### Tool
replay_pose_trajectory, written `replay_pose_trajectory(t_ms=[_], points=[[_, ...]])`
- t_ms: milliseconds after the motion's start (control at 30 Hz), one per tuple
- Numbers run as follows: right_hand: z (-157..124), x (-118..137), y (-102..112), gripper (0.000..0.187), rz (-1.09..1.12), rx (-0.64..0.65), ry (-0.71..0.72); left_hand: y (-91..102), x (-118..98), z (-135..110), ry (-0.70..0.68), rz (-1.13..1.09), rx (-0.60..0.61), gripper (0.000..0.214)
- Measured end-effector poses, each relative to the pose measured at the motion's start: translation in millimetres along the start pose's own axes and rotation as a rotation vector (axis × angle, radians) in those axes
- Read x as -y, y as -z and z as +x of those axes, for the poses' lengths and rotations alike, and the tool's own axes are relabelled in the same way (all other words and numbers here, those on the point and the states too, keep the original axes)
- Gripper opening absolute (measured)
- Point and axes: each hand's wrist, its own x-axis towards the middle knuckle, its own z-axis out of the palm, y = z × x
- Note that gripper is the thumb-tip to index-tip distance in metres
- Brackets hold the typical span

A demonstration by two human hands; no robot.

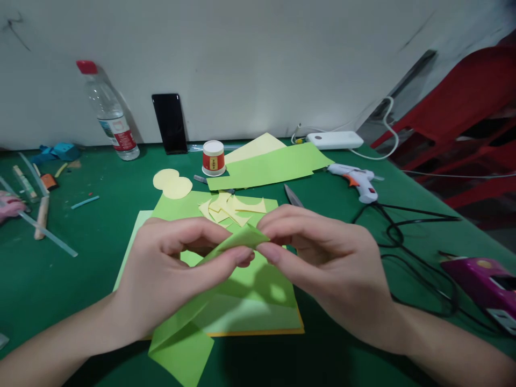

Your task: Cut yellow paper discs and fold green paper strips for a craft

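A strip of green paper (183, 322) is pinched between my two hands, folded over at its upper end. My left hand (169, 269) grips the strip with thumb and fingers. At the folded tip, my right hand (326, 258) pinches the paper between thumb and forefinger. The strip's lower end hangs bent towards me. Beneath my hands lies a stack of green paper sheets (250, 317), with pale yellow paper scraps (226, 207) on top. Scissors (293, 196) lie partly hidden behind my right hand.
Yellow paper circles (177, 187), a small red-and-white tub (213, 159) and a cut green sheet (274, 165) lie beyond. A glue gun (358, 180) with a black cable (397, 236) sits right. A water bottle (113, 118) and a phone (169, 123) stand by the wall.
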Motion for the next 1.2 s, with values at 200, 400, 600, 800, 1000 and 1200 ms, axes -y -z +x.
replay_pose_trajectory(t_ms=[200, 400, 600, 800, 1000, 1200], points=[[0.1, 2.0, -1.7, 0.019, 0.001, -0.01, 0.005, -0.5, 0.4, -0.1, -0.002, -0.009, -0.007, 0.007], [0.0, 2.8, -1.8, 0.018, 0.034, -0.007, -0.023, -0.7, -0.6, 0.6, -0.003, -0.034, -0.003, 0.007], [1.5, 1.8, -2.3, 0.016, 0.059, -0.022, -0.071, 0.8, -2.0, -0.4, 0.03, -0.031, 0.0, 0.007], [-0.4, -2.7, 1.9, 0.017, 0.196, 0.04, -0.185, 0.6, -2.3, 0.7, 0.113, -0.035, 0.03, 0.008], [5.8, -17.1, 4.2, 0.015, 0.385, 0.031, -0.382, 3.8, 4.2, 12.2, 0.326, -0.114, 0.146, 0.009], [21.5, -28.5, 11.2, 0.016, 0.339, 0.152, -0.478, 9.2, 26.2, 22.9, 0.445, -0.116, 0.224, 0.019]])
